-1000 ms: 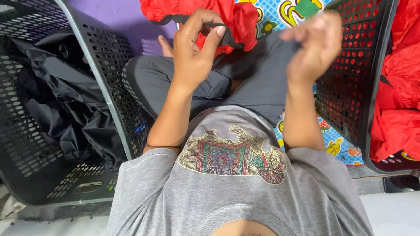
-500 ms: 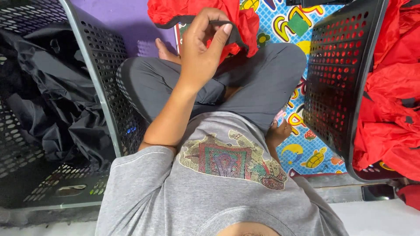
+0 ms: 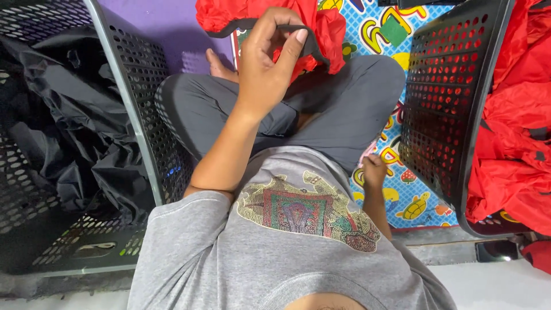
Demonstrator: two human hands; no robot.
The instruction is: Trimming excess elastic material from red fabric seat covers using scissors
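Note:
I sit cross-legged in grey trousers and a grey shirt. My left hand [image 3: 267, 57] is raised over my lap and pinches the black trim of a red garment [image 3: 321, 23], which lies bunched across my knees. My right hand [image 3: 373, 171] is low beside my right hip, over the colourful play mat [image 3: 413, 201]. Its fingers are curled in, and nothing shows in them.
A black perforated basket [image 3: 132, 132] on my left holds black garments [image 3: 69, 138]. Another black perforated basket [image 3: 447, 103] on my right holds red garments [image 3: 511, 155]. A purple mat [image 3: 166, 23] lies ahead on the left.
My right hand let go of the garment and dropped from in front of me to beside my right hip. My left hand kept its pinch on the black trim.

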